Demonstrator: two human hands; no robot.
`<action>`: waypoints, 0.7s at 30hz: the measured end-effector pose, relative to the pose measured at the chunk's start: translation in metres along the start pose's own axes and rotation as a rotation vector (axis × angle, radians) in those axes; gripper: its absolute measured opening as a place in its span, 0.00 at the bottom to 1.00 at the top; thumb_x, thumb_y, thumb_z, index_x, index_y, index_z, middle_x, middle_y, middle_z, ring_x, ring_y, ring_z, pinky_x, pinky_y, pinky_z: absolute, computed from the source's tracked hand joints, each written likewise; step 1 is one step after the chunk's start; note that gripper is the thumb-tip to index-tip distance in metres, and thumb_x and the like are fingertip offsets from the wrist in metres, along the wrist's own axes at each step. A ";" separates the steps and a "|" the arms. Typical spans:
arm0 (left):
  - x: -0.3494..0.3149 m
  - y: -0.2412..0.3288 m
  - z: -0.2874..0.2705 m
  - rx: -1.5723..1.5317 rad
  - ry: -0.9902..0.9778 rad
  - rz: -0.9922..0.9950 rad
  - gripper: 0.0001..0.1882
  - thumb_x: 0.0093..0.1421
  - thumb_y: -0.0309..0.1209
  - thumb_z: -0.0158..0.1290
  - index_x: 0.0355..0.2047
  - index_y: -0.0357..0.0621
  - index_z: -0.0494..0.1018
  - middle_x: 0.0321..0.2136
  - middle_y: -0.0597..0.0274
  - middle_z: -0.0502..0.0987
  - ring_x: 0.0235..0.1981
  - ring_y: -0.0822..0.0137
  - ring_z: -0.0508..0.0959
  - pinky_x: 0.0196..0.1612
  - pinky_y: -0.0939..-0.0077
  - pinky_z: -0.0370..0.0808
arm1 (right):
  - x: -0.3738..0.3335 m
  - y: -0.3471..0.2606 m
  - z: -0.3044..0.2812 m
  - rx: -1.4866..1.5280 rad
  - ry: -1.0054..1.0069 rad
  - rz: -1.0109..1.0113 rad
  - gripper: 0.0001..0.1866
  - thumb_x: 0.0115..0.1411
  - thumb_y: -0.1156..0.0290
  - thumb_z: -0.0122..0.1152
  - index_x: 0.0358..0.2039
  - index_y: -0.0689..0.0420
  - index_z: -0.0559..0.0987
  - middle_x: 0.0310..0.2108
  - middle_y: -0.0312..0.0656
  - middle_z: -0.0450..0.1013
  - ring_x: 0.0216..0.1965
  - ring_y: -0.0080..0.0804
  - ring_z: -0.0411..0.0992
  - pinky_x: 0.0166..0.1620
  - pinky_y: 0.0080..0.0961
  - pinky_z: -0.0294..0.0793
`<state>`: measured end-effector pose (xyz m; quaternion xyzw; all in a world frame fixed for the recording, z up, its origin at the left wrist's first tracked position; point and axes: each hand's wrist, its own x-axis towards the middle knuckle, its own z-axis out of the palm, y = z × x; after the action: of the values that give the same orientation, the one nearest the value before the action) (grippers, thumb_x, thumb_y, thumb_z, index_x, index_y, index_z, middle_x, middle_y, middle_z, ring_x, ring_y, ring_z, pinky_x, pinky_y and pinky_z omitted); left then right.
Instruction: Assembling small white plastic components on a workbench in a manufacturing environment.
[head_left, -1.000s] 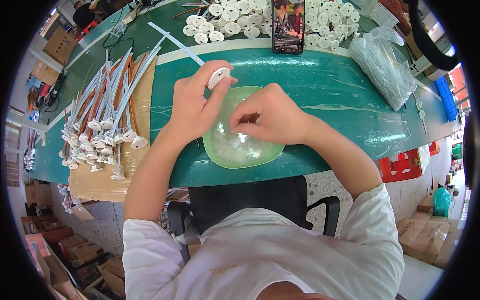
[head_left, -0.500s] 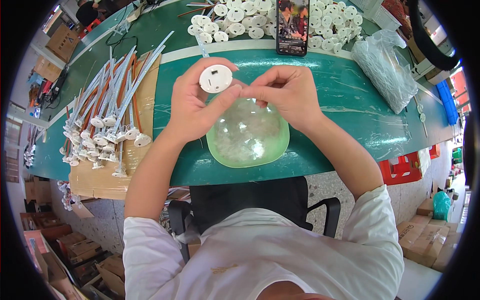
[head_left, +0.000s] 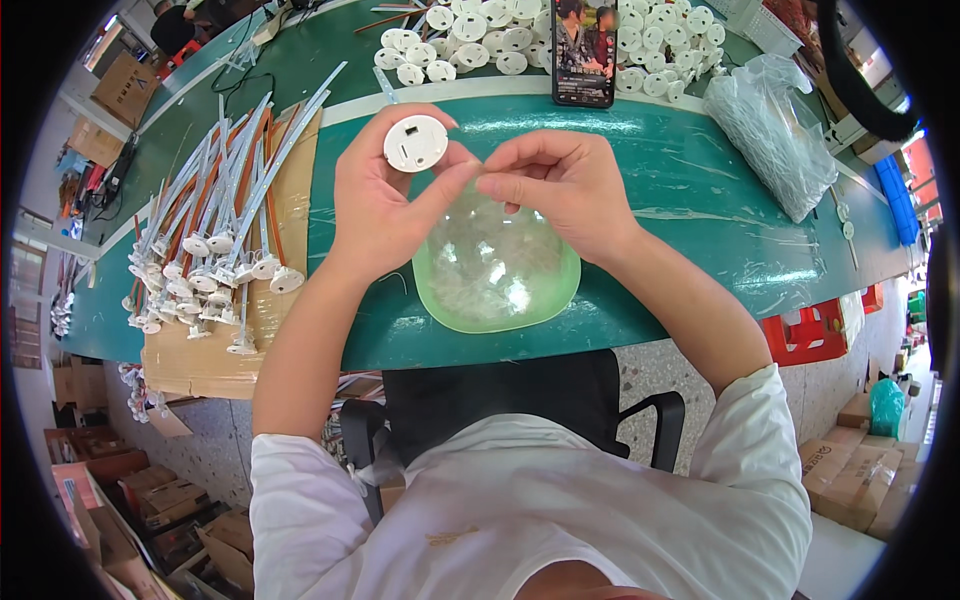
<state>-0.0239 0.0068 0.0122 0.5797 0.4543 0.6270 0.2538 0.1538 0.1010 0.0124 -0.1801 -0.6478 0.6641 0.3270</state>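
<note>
In my left hand (head_left: pixel 385 205) is a round white plastic disc (head_left: pixel 416 144) with a small dark slot, its face turned up; a pale strip (head_left: pixel 384 86) sticks out beyond the fingers. My right hand (head_left: pixel 560 185) is closed in a pinch, its fingertips almost meeting the left thumb and forefinger. Whatever sits between those fingertips is too small to make out. Below both hands stands a light green bowl (head_left: pixel 430 302) filled with clear, shiny small pieces or film.
Many strips with white discs (head_left: pixel 215 260) lie on cardboard (head_left: pixel 295 190) at the left. A heap of white discs (head_left: pixel 470 28) lies at the back, beside an upright phone (head_left: pixel 584 60). A clear bag (head_left: pixel 770 135) of thin pieces rests at the right.
The white disc in my left hand has shifted slightly left and up and tilted. My right hand stays pinched near the left fingertips.
</note>
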 end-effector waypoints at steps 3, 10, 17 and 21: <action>0.000 0.003 0.000 -0.045 0.016 -0.066 0.19 0.56 0.17 0.62 0.47 0.40 0.71 0.34 0.61 0.81 0.38 0.74 0.80 0.45 0.77 0.75 | -0.002 -0.002 0.001 -0.041 0.023 -0.053 0.04 0.58 0.78 0.70 0.34 0.64 0.83 0.31 0.38 0.80 0.30 0.21 0.75 0.32 0.19 0.76; 0.000 -0.003 0.002 -0.052 0.061 0.015 0.19 0.56 0.18 0.63 0.47 0.39 0.71 0.35 0.59 0.83 0.37 0.74 0.80 0.45 0.77 0.75 | -0.004 0.006 0.005 -0.076 0.037 -0.269 0.08 0.66 0.79 0.59 0.45 0.62 0.76 0.45 0.44 0.77 0.36 0.23 0.76 0.33 0.21 0.79; -0.002 -0.001 0.003 0.218 0.017 0.147 0.17 0.53 0.23 0.65 0.43 0.40 0.74 0.30 0.60 0.84 0.34 0.74 0.83 0.42 0.78 0.77 | -0.008 0.004 0.002 -0.625 -0.066 -0.463 0.16 0.61 0.80 0.64 0.46 0.61 0.69 0.36 0.43 0.79 0.36 0.33 0.82 0.36 0.26 0.84; -0.001 0.000 0.004 0.319 0.024 0.106 0.15 0.51 0.24 0.67 0.38 0.41 0.75 0.27 0.62 0.84 0.31 0.74 0.83 0.39 0.79 0.77 | -0.006 0.008 0.001 -0.712 -0.055 -0.521 0.19 0.57 0.80 0.68 0.45 0.60 0.69 0.31 0.43 0.80 0.34 0.36 0.83 0.35 0.27 0.84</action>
<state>-0.0196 0.0068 0.0113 0.6282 0.5196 0.5666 0.1196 0.1562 0.0965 0.0031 -0.0947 -0.8684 0.2993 0.3838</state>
